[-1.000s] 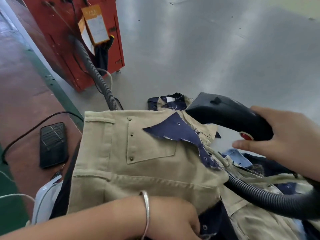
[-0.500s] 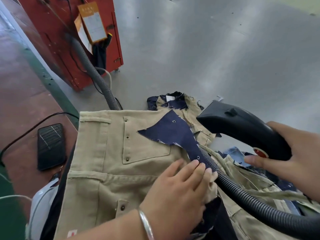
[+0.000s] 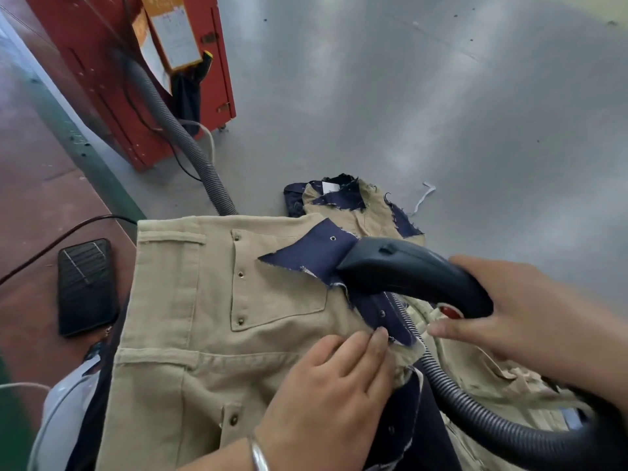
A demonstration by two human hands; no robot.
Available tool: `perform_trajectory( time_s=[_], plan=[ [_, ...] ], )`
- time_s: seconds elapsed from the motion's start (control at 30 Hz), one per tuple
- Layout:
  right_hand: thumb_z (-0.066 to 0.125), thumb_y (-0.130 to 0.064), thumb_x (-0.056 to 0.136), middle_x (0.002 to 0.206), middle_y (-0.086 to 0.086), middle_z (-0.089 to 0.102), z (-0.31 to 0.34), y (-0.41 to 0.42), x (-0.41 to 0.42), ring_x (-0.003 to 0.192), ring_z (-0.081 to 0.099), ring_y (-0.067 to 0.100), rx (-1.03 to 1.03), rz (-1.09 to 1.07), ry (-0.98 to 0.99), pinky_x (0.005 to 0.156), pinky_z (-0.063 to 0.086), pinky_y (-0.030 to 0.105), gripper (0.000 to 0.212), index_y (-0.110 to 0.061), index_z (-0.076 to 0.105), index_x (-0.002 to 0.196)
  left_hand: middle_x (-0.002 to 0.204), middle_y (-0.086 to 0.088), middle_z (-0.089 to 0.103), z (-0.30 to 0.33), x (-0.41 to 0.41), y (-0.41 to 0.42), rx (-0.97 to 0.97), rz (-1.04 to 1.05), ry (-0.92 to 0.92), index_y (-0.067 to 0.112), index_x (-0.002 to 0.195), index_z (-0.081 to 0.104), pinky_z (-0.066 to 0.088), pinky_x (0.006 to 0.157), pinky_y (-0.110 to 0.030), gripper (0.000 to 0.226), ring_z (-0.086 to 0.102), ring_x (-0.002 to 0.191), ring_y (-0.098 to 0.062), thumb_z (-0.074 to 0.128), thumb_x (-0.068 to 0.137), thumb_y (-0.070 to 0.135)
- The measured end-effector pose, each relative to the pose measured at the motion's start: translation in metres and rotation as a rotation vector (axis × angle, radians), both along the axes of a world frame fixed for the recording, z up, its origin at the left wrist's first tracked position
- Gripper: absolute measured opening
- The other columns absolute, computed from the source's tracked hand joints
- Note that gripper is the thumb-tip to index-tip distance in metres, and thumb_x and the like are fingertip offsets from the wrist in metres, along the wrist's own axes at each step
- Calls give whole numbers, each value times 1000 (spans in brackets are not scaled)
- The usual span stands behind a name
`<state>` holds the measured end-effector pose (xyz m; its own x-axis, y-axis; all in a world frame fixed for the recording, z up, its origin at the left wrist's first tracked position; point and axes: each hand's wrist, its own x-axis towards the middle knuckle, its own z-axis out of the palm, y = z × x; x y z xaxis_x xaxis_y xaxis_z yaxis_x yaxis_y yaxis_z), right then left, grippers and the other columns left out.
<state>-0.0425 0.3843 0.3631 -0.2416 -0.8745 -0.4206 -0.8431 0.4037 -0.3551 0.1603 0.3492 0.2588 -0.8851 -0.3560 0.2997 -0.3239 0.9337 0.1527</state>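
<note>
At table's near edge, your left hand [image 3: 326, 396] presses flat on beige garment [image 3: 190, 334] by frayed navy flap [image 3: 306, 256]; right hand [image 3: 530, 317] grips black nozzle [image 3: 407, 270], tip over flap. Grey table [image 3: 441, 113] stretches beyond.

Khaki garment [image 3: 204, 334] spread flat — black nozzle [image 3: 407, 270] tip on navy flap [image 3: 306, 253].

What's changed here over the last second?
The left hand came up from the near edge and now presses flat on the khaki garment, fingertips beside the navy flap. The right hand, gripping the nozzle throughout, swung it left and down onto that flap. The garment and the phone stayed put.
</note>
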Motion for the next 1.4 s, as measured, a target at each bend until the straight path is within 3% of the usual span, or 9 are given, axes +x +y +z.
perform_trajectory(
  time_s=[0.17,0.27,0.37,0.57,0.73,0.9,1.13,1.3,1.4],
  plan=[
    [82,-27,78,48,-5,61,-1,-58,-13,35,53,9,-22,8,-133,34,40,18,26,-22,58,83,117,-2,68,-2,-2,-1,47,19,-2,18,100,75,44,83,-28,38,65,99,-15,41,82,20],
    [81,-24,81,55,9,62,-10,-100,-19,41,56,20,-24,-4,-104,41,52,34,26,-13,58,89,119,-2,66,-2,-3,0,95,21,7,19,100,73,49,80,-26,35,64,100,-16,43,83,21],
    [81,-25,81,52,9,62,-9,-114,-31,38,55,20,-52,-44,-53,37,47,28,30,-10,58,92,120,-1,65,0,-2,1,158,38,13,21,99,72,49,80,-25,31,63,100,-16,44,83,21],
    [77,-78,54,56,1,68,27,-30,-48,42,65,18,-119,-64,-33,40,53,27,54,-41,60,90,122,0,64,1,6,-2,184,45,39,20,99,70,51,75,-24,28,63,98,-16,45,85,18],
    [58,-95,56,76,-24,69,13,49,-39,58,65,0,-163,-138,11,45,53,28,63,-53,59,103,120,0,65,-1,4,-4,166,20,48,20,97,72,52,74,-23,28,65,97,-15,46,86,19],
    [56,-85,50,68,-31,62,0,40,-5,57,62,-5,-28,-72,36,45,45,20,54,-60,48,98,120,-2,66,-5,0,-4,162,12,49,19,98,72,52,75,-24,29,65,99,-17,46,85,20],
    [81,-39,74,60,-23,62,-14,-35,-6,45,56,1,-138,7,-60,44,41,14,26,-35,56,82,121,0,64,-4,0,-6,192,43,46,21,92,70,51,71,-25,23,64,98,-17,48,84,20],
    [81,-31,78,61,-6,64,-17,-80,-10,49,57,10,-215,-72,-64,53,48,29,25,-24,59,87,118,5,65,3,2,-10,214,80,46,24,92,70,51,69,-24,23,64,93,-15,49,83,21],
    [81,-42,73,56,-2,63,-3,-66,-19,45,62,12,-287,-90,-50,41,46,23,32,-26,58,88,117,6,66,9,10,-18,208,97,29,23,93,71,51,64,-23,29,65,83,-16,46,79,21]
  ],
)
